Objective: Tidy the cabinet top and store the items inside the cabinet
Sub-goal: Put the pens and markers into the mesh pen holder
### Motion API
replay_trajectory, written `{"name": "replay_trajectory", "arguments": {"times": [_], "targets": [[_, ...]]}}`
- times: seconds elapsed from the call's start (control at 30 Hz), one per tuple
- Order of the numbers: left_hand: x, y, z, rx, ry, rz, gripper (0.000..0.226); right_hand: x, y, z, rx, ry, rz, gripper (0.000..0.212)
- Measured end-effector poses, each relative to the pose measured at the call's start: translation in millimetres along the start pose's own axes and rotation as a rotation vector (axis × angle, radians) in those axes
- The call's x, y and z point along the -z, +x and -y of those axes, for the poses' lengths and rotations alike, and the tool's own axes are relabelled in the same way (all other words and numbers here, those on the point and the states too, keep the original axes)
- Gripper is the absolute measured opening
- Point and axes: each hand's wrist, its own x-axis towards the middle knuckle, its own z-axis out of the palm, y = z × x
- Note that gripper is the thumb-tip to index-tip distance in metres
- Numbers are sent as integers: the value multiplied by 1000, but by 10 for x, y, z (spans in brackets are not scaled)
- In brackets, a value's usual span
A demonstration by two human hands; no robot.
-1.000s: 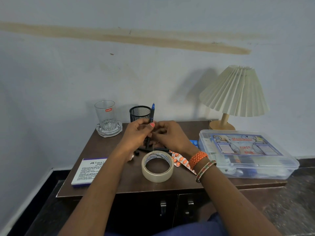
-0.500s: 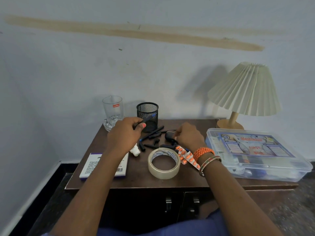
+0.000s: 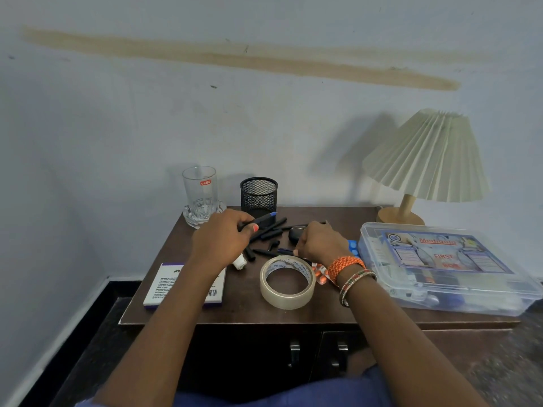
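On the brown cabinet top lie several black pens and caps in front of a black mesh pen holder. My left hand grips a blue-tipped pen just before the holder. My right hand pinches a dark pen lying on the top, beside a dark oval case. A roll of clear tape sits in front of my hands. An orange pill strip shows under my right wrist.
A glass stands on a crystal coaster at the back left. A white box lies front left, a small white object by it. A clear first-aid box and a pleated lamp fill the right. Cabinet door handles are below.
My hands have parted: the left still holds the blue-tipped pen near the holder, and the right has dropped to the scattered pens and pinched one. The camera has moved closer.
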Motion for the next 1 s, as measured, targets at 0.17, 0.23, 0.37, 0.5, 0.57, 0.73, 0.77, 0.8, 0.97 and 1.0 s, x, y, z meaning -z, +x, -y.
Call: {"name": "replay_trajectory", "arguments": {"times": [0.17,0.23,0.37,0.5,0.57,0.73,0.77,0.8,0.97,1.0], "targets": [[-16,-4,-7,10,-24,24,19,-22,-24,3,2,24,-44,30],[-28,7,-2,23,-38,25,18,-35,-22,1,-3,59,-57,29],[-42,29,2,29,-88,21,16,-5,13,-2,15,266,-152,19],[-35,23,-28,45,-98,6,13,101,-42,54,56,762,-105,9],[-32,23,-28,58,-81,-18,15,154,-91,119,37,1118,10,11],[-20,59,-17,68,-185,-32,8,217,-100,107,20,1566,74,4],[-19,61,-22,63,-207,-24,8,216,-99,92,30,1608,88,4],[-18,62,-26,58,-225,-18,7,207,-85,75,44,1620,79,7],[4,55,-47,46,-310,-9,7,176,-17,9,93,1432,-117,9],[8,56,-51,48,-335,-2,7,169,-7,-2,92,1447,-130,8]]}}
